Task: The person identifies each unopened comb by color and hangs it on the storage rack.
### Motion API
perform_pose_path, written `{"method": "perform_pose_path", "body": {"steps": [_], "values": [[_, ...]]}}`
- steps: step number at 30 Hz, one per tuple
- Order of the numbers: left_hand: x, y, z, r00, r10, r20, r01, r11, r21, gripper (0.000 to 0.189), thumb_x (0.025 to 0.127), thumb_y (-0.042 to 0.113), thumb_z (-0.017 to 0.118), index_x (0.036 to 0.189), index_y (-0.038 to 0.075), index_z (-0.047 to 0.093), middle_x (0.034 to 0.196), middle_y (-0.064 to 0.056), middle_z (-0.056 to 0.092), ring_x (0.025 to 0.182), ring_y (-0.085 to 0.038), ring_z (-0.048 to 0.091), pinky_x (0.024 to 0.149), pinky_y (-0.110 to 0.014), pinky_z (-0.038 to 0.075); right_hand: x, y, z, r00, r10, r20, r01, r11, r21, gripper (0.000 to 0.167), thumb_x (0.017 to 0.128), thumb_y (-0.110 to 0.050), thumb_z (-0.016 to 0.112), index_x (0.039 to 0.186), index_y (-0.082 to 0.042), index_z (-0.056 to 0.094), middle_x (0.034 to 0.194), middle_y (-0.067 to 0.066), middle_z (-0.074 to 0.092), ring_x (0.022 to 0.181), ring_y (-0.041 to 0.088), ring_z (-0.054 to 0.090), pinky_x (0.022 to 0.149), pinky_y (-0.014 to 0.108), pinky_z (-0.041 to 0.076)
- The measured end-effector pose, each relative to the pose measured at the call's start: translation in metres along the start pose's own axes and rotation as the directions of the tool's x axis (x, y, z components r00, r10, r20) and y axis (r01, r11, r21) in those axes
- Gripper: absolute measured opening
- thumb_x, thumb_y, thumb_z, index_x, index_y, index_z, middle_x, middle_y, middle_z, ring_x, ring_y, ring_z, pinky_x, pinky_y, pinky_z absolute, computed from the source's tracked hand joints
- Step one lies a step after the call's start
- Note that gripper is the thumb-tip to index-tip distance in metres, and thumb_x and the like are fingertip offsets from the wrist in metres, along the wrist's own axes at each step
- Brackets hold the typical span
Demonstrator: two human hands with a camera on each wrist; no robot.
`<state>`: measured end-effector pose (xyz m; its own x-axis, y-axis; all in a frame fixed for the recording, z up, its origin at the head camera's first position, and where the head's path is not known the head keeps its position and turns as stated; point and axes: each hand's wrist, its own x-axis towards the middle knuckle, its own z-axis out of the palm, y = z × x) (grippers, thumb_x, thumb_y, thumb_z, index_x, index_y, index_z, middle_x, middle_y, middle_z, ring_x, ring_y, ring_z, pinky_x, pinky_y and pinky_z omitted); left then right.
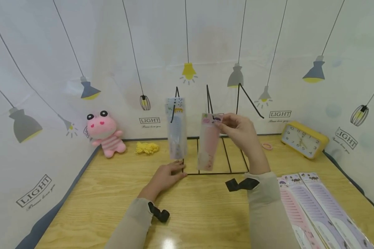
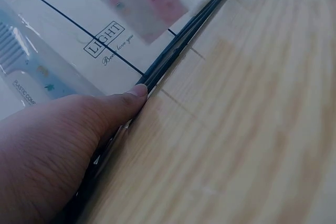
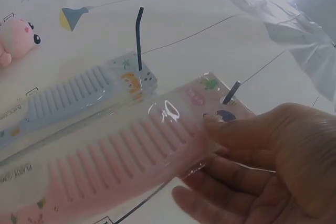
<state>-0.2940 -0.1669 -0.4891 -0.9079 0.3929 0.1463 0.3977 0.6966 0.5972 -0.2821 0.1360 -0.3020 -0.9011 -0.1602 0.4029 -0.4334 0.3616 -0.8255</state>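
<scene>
A black wire rack (image 1: pixel 218 173) with upright hooks stands on the table. My right hand (image 1: pixel 241 133) pinches the top corner of a pink comb in a clear packet (image 1: pixel 209 141), thumb in front. In the right wrist view, the middle hook's tip (image 3: pixel 231 93) sticks out at the packet's hole. A packeted blue comb (image 1: pixel 176 131) hangs from the left hook. My left hand (image 1: pixel 166 175) rests at the rack's front left corner, fingers stretched out; in the left wrist view its thumb (image 2: pixel 123 106) presses on the base wire. The right hook (image 1: pixel 250 98) carries nothing.
Several packeted combs, pink and purple, lie at the right; one is a purple comb (image 1: pixel 333 204). Behind them stands a yellow clock (image 1: pixel 304 140), with a pink ring (image 1: pixel 267 146) nearby. A pink plush toy (image 1: pixel 106 133) and yellow yarn (image 1: pixel 147 148) sit at the back left.
</scene>
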Motion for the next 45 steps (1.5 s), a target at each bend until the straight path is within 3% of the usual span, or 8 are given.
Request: {"method": "perform_pose_path", "body": {"steps": [3, 7, 10, 13, 17, 20, 38, 45], "values": [[0.000, 0.000, 0.000, 1.000, -0.001, -0.006, 0.001, 1.000, 0.001, 0.049, 0.097, 0.045, 0.065, 0.140, 0.022, 0.062, 0.152, 0.004, 0.048, 0.144, -0.018, 0.038, 0.119, -0.046, 0.030, 0.002, 0.008, 0.000, 0.991, 0.074, 0.111, -0.071, 0.997, -0.026, 0.028, 0.098, -0.026, 0.070, 0.112, -0.002, 0.070, 0.108, 0.014, 0.073, 0.102, 0.025, 0.067, 0.086, 0.037, 0.056], [0.001, -0.002, 0.001, 1.000, 0.002, -0.009, -0.002, 1.000, 0.009, 0.049, 0.097, 0.047, 0.065, 0.140, 0.023, 0.062, 0.151, 0.004, 0.048, 0.144, -0.017, 0.038, 0.119, -0.046, 0.031, 0.007, 0.020, 0.005, 0.983, 0.106, 0.150, -0.110, 0.994, 0.014, 0.027, 0.098, -0.024, 0.069, 0.112, -0.001, 0.071, 0.107, 0.016, 0.073, 0.100, 0.032, 0.068, 0.086, 0.042, 0.056], [0.001, -0.003, 0.002, 1.000, -0.004, -0.006, 0.004, 1.000, 0.017, 0.050, 0.097, 0.048, 0.064, 0.140, 0.025, 0.062, 0.151, 0.006, 0.048, 0.144, -0.014, 0.037, 0.119, -0.044, 0.031, 0.010, 0.029, 0.011, 0.990, 0.111, 0.090, -0.118, 0.990, 0.078, 0.026, 0.098, -0.021, 0.068, 0.111, 0.000, 0.071, 0.107, 0.017, 0.073, 0.099, 0.032, 0.068, 0.087, 0.046, 0.058], [0.002, -0.004, 0.002, 1.000, -0.014, 0.001, 0.014, 1.000, 0.018, 0.050, 0.097, 0.050, 0.064, 0.141, 0.026, 0.061, 0.151, 0.008, 0.048, 0.144, -0.010, 0.036, 0.119, -0.042, 0.030, 0.013, 0.035, 0.020, 0.992, 0.117, -0.046, -0.110, 0.985, 0.129, 0.028, 0.098, -0.025, 0.069, 0.110, 0.000, 0.072, 0.105, 0.015, 0.073, 0.094, 0.027, 0.070, 0.084, 0.044, 0.060], [0.002, -0.004, 0.002, 1.000, -0.015, 0.013, 0.015, 1.000, 0.013, 0.051, 0.097, 0.051, 0.063, 0.142, 0.026, 0.060, 0.152, 0.009, 0.046, 0.144, -0.009, 0.035, 0.119, -0.043, 0.030, 0.016, 0.040, 0.031, 0.962, 0.138, -0.236, -0.093, 0.977, 0.193, 0.036, 0.092, -0.036, 0.075, 0.105, -0.002, 0.075, 0.098, 0.013, 0.074, 0.086, 0.022, 0.071, 0.073, 0.037, 0.062], [0.002, -0.004, 0.002, 1.000, -0.013, 0.018, 0.013, 1.000, 0.007, 0.052, 0.097, 0.051, 0.062, 0.143, 0.026, 0.059, 0.153, 0.009, 0.044, 0.145, -0.009, 0.034, 0.119, -0.043, 0.030, 0.016, 0.041, 0.036, 0.940, 0.145, -0.308, -0.081, 0.975, 0.209, 0.037, 0.090, -0.037, 0.077, 0.103, -0.003, 0.077, 0.096, 0.012, 0.075, 0.082, 0.021, 0.072, 0.069, 0.035, 0.062], [-0.001, -0.002, 0.004, 0.999, -0.027, 0.018, 0.027, 1.000, 0.000, 0.051, 0.097, 0.050, 0.063, 0.142, 0.026, 0.060, 0.153, 0.006, 0.046, 0.145, -0.013, 0.036, 0.119, -0.047, 0.030, 0.015, 0.047, 0.034, 0.955, 0.133, -0.264, -0.112, 0.989, 0.095, 0.037, 0.094, -0.041, 0.072, 0.108, -0.008, 0.075, 0.100, 0.008, 0.075, 0.092, 0.028, 0.071, 0.078, 0.033, 0.057], [0.001, -0.003, 0.002, 1.000, -0.008, 0.013, 0.008, 1.000, -0.003, 0.051, 0.098, 0.049, 0.063, 0.142, 0.024, 0.060, 0.153, 0.006, 0.045, 0.145, -0.016, 0.036, 0.119, -0.048, 0.030, 0.017, 0.045, 0.029, 0.940, 0.039, -0.339, -0.049, 0.999, -0.021, 0.033, 0.095, -0.039, 0.070, 0.108, -0.009, 0.076, 0.100, 0.006, 0.076, 0.092, 0.020, 0.069, 0.080, 0.036, 0.055]]}}
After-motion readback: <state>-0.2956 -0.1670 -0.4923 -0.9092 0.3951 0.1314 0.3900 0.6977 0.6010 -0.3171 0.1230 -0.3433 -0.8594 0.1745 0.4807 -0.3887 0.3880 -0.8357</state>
